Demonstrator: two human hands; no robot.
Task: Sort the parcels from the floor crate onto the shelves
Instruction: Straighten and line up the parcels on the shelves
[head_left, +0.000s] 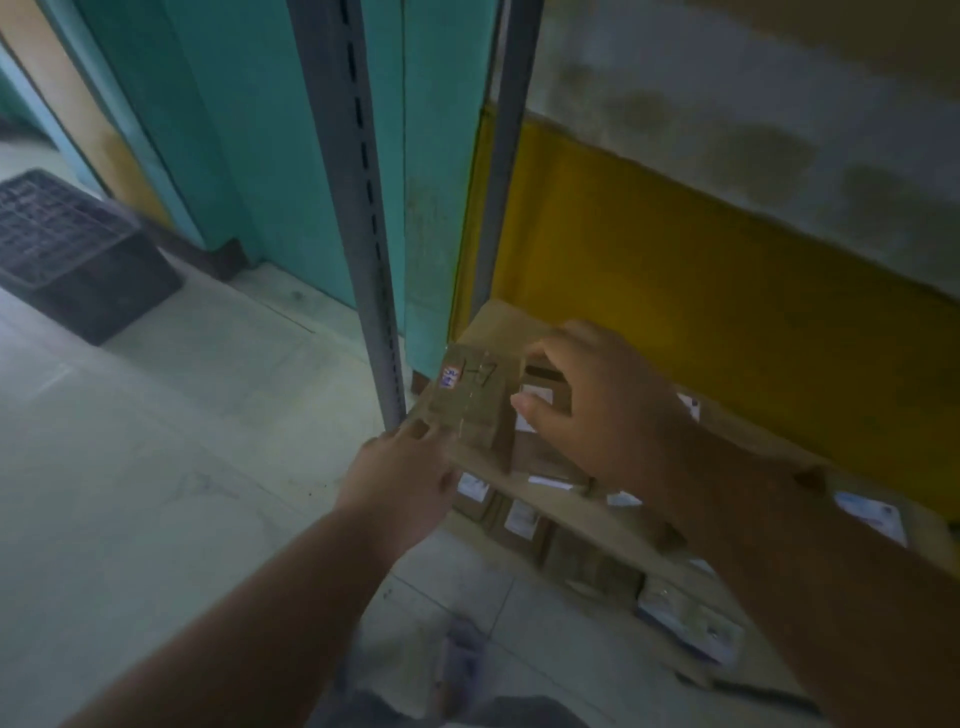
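The right hand (597, 400) reaches over the shelf with its fingers curled over the top of a small brown cardboard parcel with a white label (540, 400), the thumb pressed against the label side, so the grip pinches that parcel. Just to its left, touching it, stands a taller brown cardboard parcel sealed with clear tape and bearing a small blue-and-red sticker (475, 405). The left hand (405, 478) meets the near lower corner of this taller parcel; its fingertips lie against the cardboard, but blur hides whether the grip is spread flat or curled round the edge, so I cannot tell.

Both parcels sit at the left end of a tan shelf board (550, 499) of a rack with grey slotted metal uprights (363, 208). More brown parcels with white labels (522, 519) are packed on the level below, and further labelled ones (872, 512) lie along the same board to the right, partly behind the right forearm.

Behind the shelf the wall carries a yellow band (701, 249) under stained white plaster; a teal panel (249, 130) stands to the left. On the pale tiled floor (156, 441), well apart at far left, sits a dark plastic lattice crate (78, 254).
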